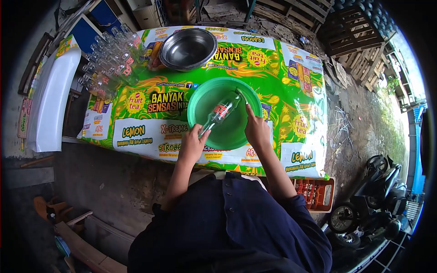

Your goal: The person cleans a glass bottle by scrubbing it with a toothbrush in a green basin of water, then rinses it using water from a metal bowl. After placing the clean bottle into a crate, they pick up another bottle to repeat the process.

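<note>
A clear glass bottle with a red-and-white label lies slanted over the green plastic basin. My left hand is closed round its neck, at the near left rim of the basin. The bottle's base points up and to the right. My right hand is closed on a slim pale stick-like tool over the basin's right side. The tool's tip reaches right beside the bottle's base; I cannot tell its exact kind.
A steel bowl stands behind the basin. Several clear glass bottles crowd the table's left end. A printed green cover drapes the table. A red crate sits below its right front edge, and a motorcycle is parked farther right.
</note>
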Available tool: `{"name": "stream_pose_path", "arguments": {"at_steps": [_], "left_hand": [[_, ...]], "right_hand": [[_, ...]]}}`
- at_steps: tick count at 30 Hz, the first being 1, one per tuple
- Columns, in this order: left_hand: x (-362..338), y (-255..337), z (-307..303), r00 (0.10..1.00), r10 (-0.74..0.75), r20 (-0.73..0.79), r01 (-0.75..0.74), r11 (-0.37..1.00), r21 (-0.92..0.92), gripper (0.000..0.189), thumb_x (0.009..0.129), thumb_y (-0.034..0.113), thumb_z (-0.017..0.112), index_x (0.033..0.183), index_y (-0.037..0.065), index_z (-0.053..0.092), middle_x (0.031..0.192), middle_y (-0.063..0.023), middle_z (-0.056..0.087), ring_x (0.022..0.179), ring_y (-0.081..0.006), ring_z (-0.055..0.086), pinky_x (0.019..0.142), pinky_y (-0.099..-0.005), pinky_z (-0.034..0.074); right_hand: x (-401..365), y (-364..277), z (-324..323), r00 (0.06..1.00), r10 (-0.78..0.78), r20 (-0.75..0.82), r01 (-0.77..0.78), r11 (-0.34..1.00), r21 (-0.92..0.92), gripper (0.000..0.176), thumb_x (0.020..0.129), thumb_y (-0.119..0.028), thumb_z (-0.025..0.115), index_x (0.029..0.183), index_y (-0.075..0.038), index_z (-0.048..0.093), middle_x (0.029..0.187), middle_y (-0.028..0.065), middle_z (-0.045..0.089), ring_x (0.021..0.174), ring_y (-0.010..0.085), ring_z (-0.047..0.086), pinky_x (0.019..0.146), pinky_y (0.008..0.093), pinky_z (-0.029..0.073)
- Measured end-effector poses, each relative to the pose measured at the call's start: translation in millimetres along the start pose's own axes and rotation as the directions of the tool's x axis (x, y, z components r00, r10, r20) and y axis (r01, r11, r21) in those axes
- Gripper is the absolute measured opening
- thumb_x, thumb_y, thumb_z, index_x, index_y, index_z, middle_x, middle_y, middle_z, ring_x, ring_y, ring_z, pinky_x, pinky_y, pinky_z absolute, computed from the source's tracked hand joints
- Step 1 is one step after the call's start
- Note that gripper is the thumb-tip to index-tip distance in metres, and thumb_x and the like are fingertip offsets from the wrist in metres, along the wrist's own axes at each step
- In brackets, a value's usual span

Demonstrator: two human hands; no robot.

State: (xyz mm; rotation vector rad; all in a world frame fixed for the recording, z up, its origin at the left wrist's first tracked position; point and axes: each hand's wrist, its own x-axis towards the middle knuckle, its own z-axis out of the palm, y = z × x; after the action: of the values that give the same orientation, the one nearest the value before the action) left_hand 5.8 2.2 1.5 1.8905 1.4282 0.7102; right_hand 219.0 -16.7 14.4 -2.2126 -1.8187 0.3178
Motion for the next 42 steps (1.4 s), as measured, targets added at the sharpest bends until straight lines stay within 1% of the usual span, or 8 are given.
{"name": "stream_pose_path", "arguments": {"at_steps": [3, 7, 13, 19, 27, 35, 40, 42], "left_hand": [[-0.4, 0.9, -0.2, 1.000, 0.022, -0.017, -0.022, 1.000, 0.019, 0.025, 0.087, 0.022, 0.058, 0.088, -0.002, 0.052, 0.074, -0.0222, 0.059, 0.071, -0.0408, 0.058, 0.060, -0.0419, 0.044], [0.2, -0.6, 0.0, 1.000, 0.011, -0.009, -0.011, 1.000, -0.002, 0.025, 0.087, 0.022, 0.058, 0.088, -0.003, 0.052, 0.074, -0.0228, 0.059, 0.071, -0.0414, 0.057, 0.060, -0.0421, 0.043], [-0.5, 3.2, -0.1, 1.000, 0.000, 0.001, 0.000, 1.000, 0.010, 0.025, 0.088, 0.022, 0.056, 0.089, -0.003, 0.052, 0.074, -0.0229, 0.059, 0.072, -0.0411, 0.058, 0.060, -0.0420, 0.044], [0.9, -2.3, 2.5, 1.000, 0.016, -0.024, -0.015, 0.999, 0.030, 0.026, 0.088, 0.024, 0.055, 0.088, -0.002, 0.051, 0.076, -0.0222, 0.060, 0.072, -0.0405, 0.058, 0.060, -0.0453, 0.044], [-1.0, 2.0, 1.6, 0.999, -0.032, 0.002, 0.032, 0.997, 0.070, 0.027, 0.089, 0.026, 0.053, 0.090, -0.001, 0.051, 0.076, -0.0226, 0.060, 0.073, -0.0407, 0.058, 0.061, -0.0464, 0.044], [-1.0, 0.0, 2.1, 1.000, -0.022, -0.006, 0.023, 0.996, 0.088, 0.028, 0.090, 0.026, 0.050, 0.093, -0.001, 0.052, 0.080, -0.0233, 0.061, 0.077, -0.0409, 0.058, 0.064, -0.0464, 0.046], [-3.3, 4.0, 3.0, 1.000, -0.021, -0.015, 0.023, 0.992, 0.125, 0.025, 0.091, 0.027, 0.048, 0.100, 0.003, 0.050, 0.092, -0.0201, 0.058, 0.079, -0.0381, 0.058, 0.063, -0.0450, 0.047], [-6.5, 14.2, 3.3, 0.996, -0.025, -0.086, 0.036, 0.991, 0.126, 0.026, 0.092, 0.026, 0.047, 0.104, 0.004, 0.049, 0.095, -0.0170, 0.055, 0.084, -0.0370, 0.057, 0.065, -0.0437, 0.046]], "right_hand": [[-21.1, -15.8, -5.3, 0.999, -0.014, 0.039, 0.010, 0.994, 0.112, 0.048, 0.084, -0.008, 0.046, 0.132, -0.015, 0.040, 0.070, 0.0189, 0.059, 0.058, 0.0375, 0.059, 0.051, 0.0487, 0.046], [-67.9, -39.4, -4.1, 0.980, -0.153, 0.124, 0.140, 0.984, 0.111, 0.055, 0.081, -0.004, 0.046, 0.134, -0.016, 0.038, 0.075, 0.0195, 0.058, 0.057, 0.0377, 0.059, 0.050, 0.0483, 0.047], [2.4, -0.8, 9.5, 0.999, 0.031, -0.014, -0.030, 0.998, 0.062, 0.053, 0.081, -0.006, 0.045, 0.133, -0.014, 0.039, 0.071, 0.0192, 0.058, 0.055, 0.0370, 0.057, 0.049, 0.0477, 0.045], [-74.5, -38.2, 1.9, 0.966, -0.246, 0.076, 0.237, 0.965, 0.116, 0.063, 0.075, -0.004, 0.049, 0.136, -0.015, 0.036, 0.069, 0.0175, 0.056, 0.053, 0.0326, 0.058, 0.046, 0.0434, 0.047], [-4.4, -16.7, 5.1, 1.000, -0.009, 0.009, 0.009, 0.999, 0.044, 0.054, 0.079, -0.005, 0.047, 0.132, -0.014, 0.042, 0.075, 0.0196, 0.059, 0.057, 0.0352, 0.059, 0.049, 0.0462, 0.046], [-59.7, -20.5, -5.8, 0.965, -0.242, 0.103, 0.233, 0.968, 0.093, 0.065, 0.075, -0.002, 0.047, 0.137, -0.022, 0.036, 0.070, 0.0150, 0.054, 0.051, 0.0315, 0.058, 0.044, 0.0434, 0.046], [-13.0, 4.1, 3.1, 1.000, -0.018, 0.022, 0.018, 1.000, 0.007, 0.062, 0.074, -0.003, 0.049, 0.134, -0.016, 0.038, 0.066, 0.0159, 0.056, 0.055, 0.0330, 0.059, 0.049, 0.0446, 0.046], [-26.0, 0.0, -8.2, 0.997, 0.077, 0.031, -0.077, 0.997, 0.002, 0.050, 0.083, -0.009, 0.047, 0.132, -0.017, 0.040, 0.069, 0.0183, 0.058, 0.058, 0.0366, 0.059, 0.051, 0.0466, 0.045]]}}
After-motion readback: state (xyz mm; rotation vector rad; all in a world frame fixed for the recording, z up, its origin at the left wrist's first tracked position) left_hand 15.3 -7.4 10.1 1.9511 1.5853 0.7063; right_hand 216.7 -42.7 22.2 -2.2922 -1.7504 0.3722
